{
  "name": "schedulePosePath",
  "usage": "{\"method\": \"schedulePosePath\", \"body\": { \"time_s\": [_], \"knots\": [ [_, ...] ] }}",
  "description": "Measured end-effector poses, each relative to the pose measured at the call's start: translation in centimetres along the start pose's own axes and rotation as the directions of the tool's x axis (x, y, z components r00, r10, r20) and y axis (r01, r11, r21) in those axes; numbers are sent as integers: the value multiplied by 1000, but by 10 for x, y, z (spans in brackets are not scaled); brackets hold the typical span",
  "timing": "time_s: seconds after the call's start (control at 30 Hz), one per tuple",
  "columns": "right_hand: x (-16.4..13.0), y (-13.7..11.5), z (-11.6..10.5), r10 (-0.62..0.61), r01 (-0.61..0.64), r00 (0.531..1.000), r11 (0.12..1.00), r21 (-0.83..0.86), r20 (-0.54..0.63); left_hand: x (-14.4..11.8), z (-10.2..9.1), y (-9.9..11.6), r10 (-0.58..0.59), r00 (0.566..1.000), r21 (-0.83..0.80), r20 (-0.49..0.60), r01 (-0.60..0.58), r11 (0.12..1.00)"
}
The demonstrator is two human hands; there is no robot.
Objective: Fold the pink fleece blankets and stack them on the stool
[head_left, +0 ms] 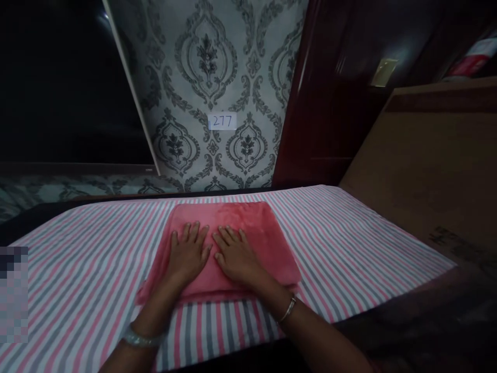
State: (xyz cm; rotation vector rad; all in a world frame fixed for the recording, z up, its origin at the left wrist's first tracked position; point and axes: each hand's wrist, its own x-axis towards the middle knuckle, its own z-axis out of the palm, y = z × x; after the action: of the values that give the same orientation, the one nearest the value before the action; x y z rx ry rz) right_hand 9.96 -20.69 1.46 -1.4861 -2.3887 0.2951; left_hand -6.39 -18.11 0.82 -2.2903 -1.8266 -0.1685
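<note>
Ahead, a wall papered in grey damask [209, 77], with a small white label reading 277 [222, 122] stuck on it. To the left, a dark panel edged in white [58, 77]; to the right, dark red wood [330, 103] and a brown board [427, 155] leaning in.

Below, a tabletop spread with a cloth striped pink, grey and white [349, 243], running wide from left to right.

At its middle, a folded pink towel [267, 228]: plush, soft-napped, roughly rectangular, stacked in layers with the lower edges showing along the near side. Long axis running near to far, tilted slightly. Directly beneath both hands and extending beyond them, mostly away and to the right.

Resting on it, left hand [189, 254] and right hand [236, 256], side by side, nearly touching, equally close. Both laid flat, palms down, fingers spread and pointing away, gripping nothing, only pressing on the nap.

Smallest: a pale bangle [142, 339] on the left wrist, a thin bracelet [288, 310] on the right.
</note>
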Motion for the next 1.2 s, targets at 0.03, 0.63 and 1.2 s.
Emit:
{"method": "schedulePosePath", "body": {
  "time_s": [0.03,0.63,1.2],
  "knots": [
    [-1,5,2,-8,8,1000,1000,2,0,-1,5,0,-3,1000,11,-6,4,1000],
    [-47,101,-42,411,-415,909,876,-247,-71,-6,16,-3,10,999,-39,-43,-11,999],
    [74,104,-13,327,-345,936,926,-154,-129,-6,22,-7,37,996,-41,-82,-40,998]
  ]
}}
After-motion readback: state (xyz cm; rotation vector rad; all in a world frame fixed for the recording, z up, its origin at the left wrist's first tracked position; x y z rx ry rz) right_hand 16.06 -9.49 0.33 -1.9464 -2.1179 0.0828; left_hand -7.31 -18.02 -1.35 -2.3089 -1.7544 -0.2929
